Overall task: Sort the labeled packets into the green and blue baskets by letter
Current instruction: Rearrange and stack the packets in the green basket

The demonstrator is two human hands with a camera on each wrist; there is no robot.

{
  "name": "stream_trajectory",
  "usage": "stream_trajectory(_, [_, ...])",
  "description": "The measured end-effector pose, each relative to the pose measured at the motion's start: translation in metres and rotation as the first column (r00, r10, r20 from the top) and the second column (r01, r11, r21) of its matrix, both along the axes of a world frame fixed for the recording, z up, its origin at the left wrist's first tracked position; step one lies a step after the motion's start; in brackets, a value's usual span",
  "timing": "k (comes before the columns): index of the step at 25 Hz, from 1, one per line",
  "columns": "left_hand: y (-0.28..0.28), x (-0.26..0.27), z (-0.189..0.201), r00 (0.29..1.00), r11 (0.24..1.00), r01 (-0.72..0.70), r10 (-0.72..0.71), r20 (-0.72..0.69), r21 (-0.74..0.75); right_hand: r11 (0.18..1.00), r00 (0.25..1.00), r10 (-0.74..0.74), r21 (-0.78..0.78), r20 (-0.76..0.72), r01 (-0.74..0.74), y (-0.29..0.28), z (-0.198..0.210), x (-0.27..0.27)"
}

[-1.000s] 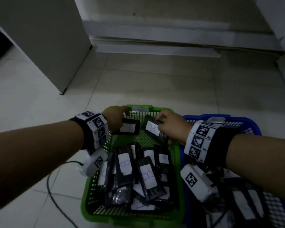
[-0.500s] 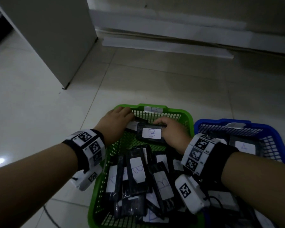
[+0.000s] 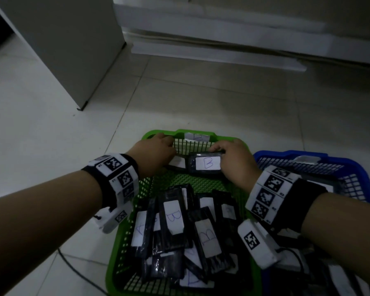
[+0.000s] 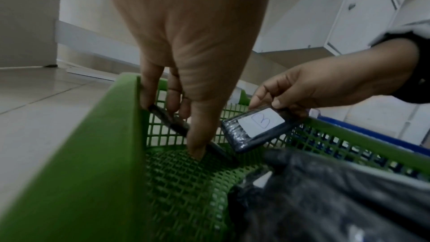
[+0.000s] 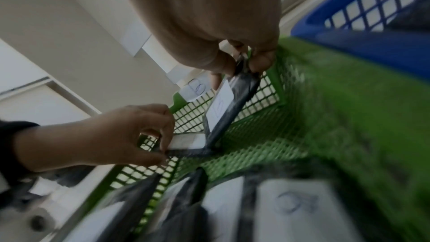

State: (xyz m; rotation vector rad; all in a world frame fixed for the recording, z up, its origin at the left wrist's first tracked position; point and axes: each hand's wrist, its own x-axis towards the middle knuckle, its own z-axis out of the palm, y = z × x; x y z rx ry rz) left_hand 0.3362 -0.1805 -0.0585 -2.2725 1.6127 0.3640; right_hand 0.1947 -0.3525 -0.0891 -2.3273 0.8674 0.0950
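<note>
The green basket [image 3: 115, 253] lies on the floor with several black packets bearing white labels. At its far end my right hand [image 3: 233, 161] pinches a black packet labelled B [image 3: 205, 164] [image 4: 258, 128] [image 5: 230, 102] by its right end, tilted against the far mesh wall. My left hand [image 3: 156, 152] [image 4: 186, 73] grips another black packet [image 4: 172, 122] [image 5: 186, 144] in the far left corner; its letter is hidden. The blue basket [image 3: 350, 167] stands to the right, touching the green one.
A paper tag marked B [image 3: 198, 137] is stuck on the green basket's far rim. A grey cabinet [image 3: 62, 39] stands at the back left and a low white ledge [image 3: 222, 56] along the far wall. A black cable [image 3: 73, 265] runs on the floor tiles at the lower left.
Both hands have moved farther into the green basket's far end and lower. The B packet turned from tilted to level, label facing up, near the far wall.
</note>
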Motion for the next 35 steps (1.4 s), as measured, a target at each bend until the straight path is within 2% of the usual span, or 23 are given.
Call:
stream_trajectory(4, [-0.011, -0.004, -0.004, 0.997, 0.992, 0.040, -0.047, 0.057, 0.119, 0.971, 0.977, 0.164, -0.151, -0.138, -0.185, 0.008, 0.009, -0.011])
stream_trajectory(7, [-0.013, -0.003, -0.006, 0.999, 0.983, 0.035, -0.032, -0.022, 0.183, 0.909, 0.942, 0.268, -0.270, -0.202, -0.317, 0.023, 0.013, -0.019])
stream_trajectory(9, [-0.012, -0.003, -0.008, 0.992, 0.974, 0.032, -0.004, -0.122, 0.225, 0.848, 0.873, 0.410, -0.243, -0.263, -0.471, 0.025, 0.009, -0.020])
stream_trajectory(11, [-0.013, -0.002, -0.008, 0.982, 0.960, 0.039, 0.014, -0.188, 0.278, 0.784, 0.758, 0.542, -0.106, -0.364, -0.611, 0.021, 0.003, -0.019])
stream_trajectory(12, [-0.014, -0.001, -0.007, 0.980, 0.950, 0.043, 0.020, -0.197, 0.310, 0.772, 0.725, 0.563, -0.061, -0.396, -0.633, 0.019, 0.001, -0.018])
stream_trajectory(20, [-0.007, -0.012, 0.002, 0.990, 0.895, 0.052, 0.012, -0.140, 0.442, 0.759, 0.682, 0.570, -0.025, -0.459, -0.651, 0.012, 0.002, -0.013])
stream_trajectory(23, [0.001, -0.014, 0.000, 0.997, 0.865, 0.070, -0.039, -0.073, 0.497, 0.712, 0.628, 0.595, -0.033, -0.502, -0.701, 0.013, 0.002, -0.019])
stream_trajectory(25, [0.007, -0.012, -0.004, 0.997, 0.879, 0.072, -0.048, -0.062, 0.471, 0.684, 0.621, 0.611, -0.066, -0.491, -0.726, 0.014, 0.001, -0.021])
stream_trajectory(27, [0.010, -0.012, -0.002, 0.989, 0.951, 0.053, -0.007, -0.149, 0.305, 0.706, 0.681, 0.615, -0.107, -0.397, -0.700, 0.019, 0.006, -0.021])
stream_trajectory(28, [0.009, -0.013, 0.000, 0.972, 0.980, 0.040, 0.007, -0.234, 0.196, 0.711, 0.687, 0.629, -0.088, -0.364, -0.698, 0.022, 0.010, -0.021])
stream_trajectory(29, [0.009, -0.014, 0.003, 0.941, 0.991, 0.015, 0.031, -0.336, 0.133, 0.699, 0.661, 0.656, -0.039, -0.365, -0.715, 0.025, 0.012, -0.022])
stream_trajectory(31, [0.009, -0.019, 0.006, 0.841, 0.984, -0.043, 0.130, -0.526, 0.175, 0.665, 0.575, 0.687, 0.065, -0.444, -0.744, 0.032, 0.011, -0.024])
stream_trajectory(32, [0.008, -0.023, 0.008, 0.798, 0.975, -0.046, 0.166, -0.580, 0.216, 0.668, 0.565, 0.676, 0.071, -0.473, -0.740, 0.035, 0.011, -0.026])
stream_trajectory(33, [0.008, -0.026, 0.007, 0.779, 0.975, -0.034, 0.162, -0.605, 0.218, 0.687, 0.590, 0.659, 0.054, -0.466, -0.725, 0.036, 0.011, -0.026])
stream_trajectory(35, [0.009, -0.027, 0.003, 0.781, 0.982, -0.045, 0.149, -0.607, 0.183, 0.769, 0.686, 0.613, 0.095, -0.392, -0.632, 0.033, 0.013, -0.024])
